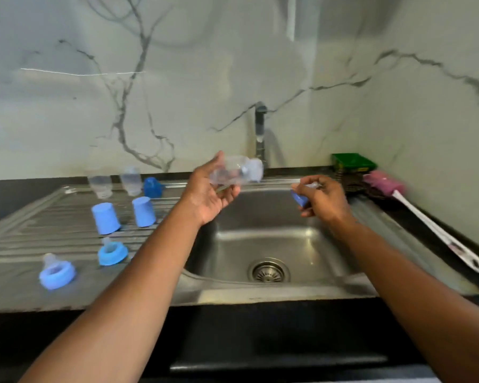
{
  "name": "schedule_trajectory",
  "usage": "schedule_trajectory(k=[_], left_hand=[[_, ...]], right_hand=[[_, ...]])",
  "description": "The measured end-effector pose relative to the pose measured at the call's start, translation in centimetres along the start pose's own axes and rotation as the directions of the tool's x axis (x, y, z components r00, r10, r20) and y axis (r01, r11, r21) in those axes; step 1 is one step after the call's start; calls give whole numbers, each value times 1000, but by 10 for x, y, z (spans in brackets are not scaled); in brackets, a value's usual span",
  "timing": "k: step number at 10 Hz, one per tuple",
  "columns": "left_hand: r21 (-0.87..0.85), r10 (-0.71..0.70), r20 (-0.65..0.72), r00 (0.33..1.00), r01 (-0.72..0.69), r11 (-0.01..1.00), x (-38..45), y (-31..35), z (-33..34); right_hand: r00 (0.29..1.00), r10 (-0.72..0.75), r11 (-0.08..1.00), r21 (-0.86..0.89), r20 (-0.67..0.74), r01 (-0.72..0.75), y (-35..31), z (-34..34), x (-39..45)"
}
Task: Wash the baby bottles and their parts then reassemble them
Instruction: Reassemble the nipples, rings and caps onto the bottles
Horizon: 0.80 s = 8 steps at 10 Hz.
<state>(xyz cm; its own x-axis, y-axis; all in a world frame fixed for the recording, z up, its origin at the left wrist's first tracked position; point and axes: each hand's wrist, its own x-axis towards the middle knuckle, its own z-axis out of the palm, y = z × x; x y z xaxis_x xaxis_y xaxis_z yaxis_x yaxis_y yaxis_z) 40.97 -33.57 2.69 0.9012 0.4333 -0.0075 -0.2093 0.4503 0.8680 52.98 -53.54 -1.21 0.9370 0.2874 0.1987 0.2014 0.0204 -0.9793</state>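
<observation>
Left hand: a clear plastic baby bottle [234, 172], lying sideways, is held in the curled fingers of the left hand [210, 193] above the far left of the steel sink basin [266, 233].
Right hand: a blue plastic collar ring with a clear teat [302, 194] is pinched in the right hand [322, 199], just right of the bottle and apart from it.
Drainboard, left: two clear bottles [100, 185], a dark blue part [152, 187], two pale blue caps [105, 218] upside down and two blue teat rings [57, 273] are laid out apart on the ribbed drainboard [25, 239].
Counter, far right: a pink bottle brush with a white handle [426, 217] and a green-backed scouring pad [353, 161] are set aside.
Tap: no water is seen running from the tap [260, 128].
Progress: washing is judged finished or nearly so; reassembly is judged barely begun, with every bottle left unjoined.
</observation>
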Motion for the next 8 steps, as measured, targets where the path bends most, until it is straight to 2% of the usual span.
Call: schedule_trajectory(k=[1,2,3,4,5,6,7,8], left_hand=[[-295,60,124,990,-21,955,14,-21,-2],[782,-166,143,976,-8,624,24,-46,-14],[962,-153,108,982,-142,-234,23,-68,-24],[979,87,194,977,-187,-80,28,-65,-32],[882,201,53,978,-141,450,28,-58,-32],[737,162,-18,987,-97,669,21,-49,-26],[623,152,-32,988,-99,776,21,-43,-21],[528,146,-27,989,-110,842,19,-45,-13]], right_hand=[[946,315,945,66,82,-320,21,-29,-3],[914,402,899,165,52,-405,24,-40,3],[933,357,922,144,46,-359,19,-37,7],[943,320,941,87,91,-328,17,-31,9],[943,289,942,126,167,-311,16,-19,12],[927,284,945,89,247,-313,12,-3,16],[898,267,946,85,348,-314,7,11,23],[897,216,942,161,386,-296,9,23,22]])
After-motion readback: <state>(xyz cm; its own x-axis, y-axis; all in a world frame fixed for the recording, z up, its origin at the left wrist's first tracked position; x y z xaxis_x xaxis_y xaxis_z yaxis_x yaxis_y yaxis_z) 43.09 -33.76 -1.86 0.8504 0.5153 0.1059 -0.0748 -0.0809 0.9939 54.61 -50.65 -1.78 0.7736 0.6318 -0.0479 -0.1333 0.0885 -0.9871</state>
